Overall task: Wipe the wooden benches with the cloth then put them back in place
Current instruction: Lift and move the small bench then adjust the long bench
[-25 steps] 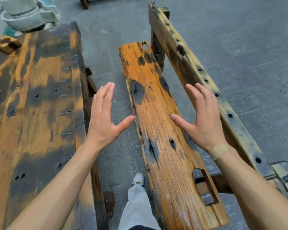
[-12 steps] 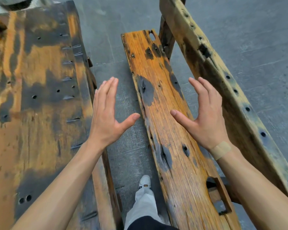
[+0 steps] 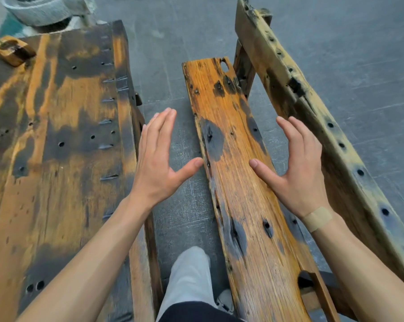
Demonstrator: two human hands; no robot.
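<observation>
Both hands have been kept spread, nothing held: left hand (image 3: 155, 166), right hand (image 3: 298, 173), flanking the middle of three benches (image 3: 238, 182).

Both bare forearms reach forward from the lower corners, palms turned down and inward toward each other, with a gap between them. The left hand (image 3: 155, 159) has its fingers straight and pressed together, thumb spread out to the right, holding nothing; the right hand (image 3: 296, 168) mirrors it, fingers straight and slightly fanned, thumb stretched to the left, also holding nothing. A tan plaster (image 3: 317, 218) crosses the back of the right wrist, and one light-grey trouser leg (image 3: 191, 275) with a pale shoe (image 3: 225, 300) shows below between the arms
</observation>
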